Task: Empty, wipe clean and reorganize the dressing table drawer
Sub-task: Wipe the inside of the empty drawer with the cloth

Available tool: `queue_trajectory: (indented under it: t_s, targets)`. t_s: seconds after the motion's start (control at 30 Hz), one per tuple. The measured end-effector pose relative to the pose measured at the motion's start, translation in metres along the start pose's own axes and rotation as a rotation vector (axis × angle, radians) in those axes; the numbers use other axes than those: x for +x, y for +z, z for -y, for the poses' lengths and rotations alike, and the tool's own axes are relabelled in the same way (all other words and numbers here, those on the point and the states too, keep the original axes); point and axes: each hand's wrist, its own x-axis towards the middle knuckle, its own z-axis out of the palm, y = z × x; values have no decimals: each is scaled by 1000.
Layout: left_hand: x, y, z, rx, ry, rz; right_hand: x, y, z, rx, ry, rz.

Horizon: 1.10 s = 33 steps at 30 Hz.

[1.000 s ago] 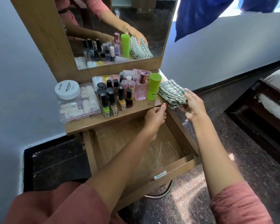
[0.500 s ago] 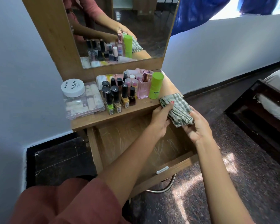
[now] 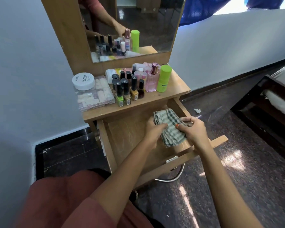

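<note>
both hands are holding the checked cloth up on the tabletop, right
Not quite. The left hand and right hand do hold the checked cloth, but down in the open drawer, not on the tabletop. The head view shows this.

rust-red sleeve (image 3: 82,216), orange-painted thumbnail (image 3: 176,126)

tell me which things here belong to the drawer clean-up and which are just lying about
Job in hand: drawer, open; checked cloth, gripped by left hand and right hand; probably the nail polish bottles, pink perfume bottle, green bottle and clear box on the tabletop.
Just lying about: white scrap on the floor, bed, blue curtain.
</note>
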Motion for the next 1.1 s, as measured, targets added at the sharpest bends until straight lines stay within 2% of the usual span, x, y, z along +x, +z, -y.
queue_trajectory:
  t_s: [0.07,0.27,0.47,0.57,0.67,0.73,0.83,0.97,1.1]
  targets:
    - [-1,-8,6,56,-34,-13,0,8,-3,-164,-17,31]
    - [0,-25,16,149,-135,-4,-1,28,-5,-397,34,152]
    - [3,-38,22,246,-144,-33,6,34,-6,-718,35,265]
    - [0,-48,17,362,-72,-49,10,36,-8,-887,-57,273]
    - [-9,-62,6,547,105,-90,12,45,-10,-917,-288,307]
    - [-21,-73,-1,755,296,-190,11,53,-7,-980,-392,409]
    - [-33,-93,3,996,549,-407,7,64,-5,-1159,-411,616]
    - [-34,-115,23,1015,526,-546,3,73,-12,-1317,-394,677]
    - [-38,-122,34,865,504,-521,13,71,-11,-1308,-384,690]
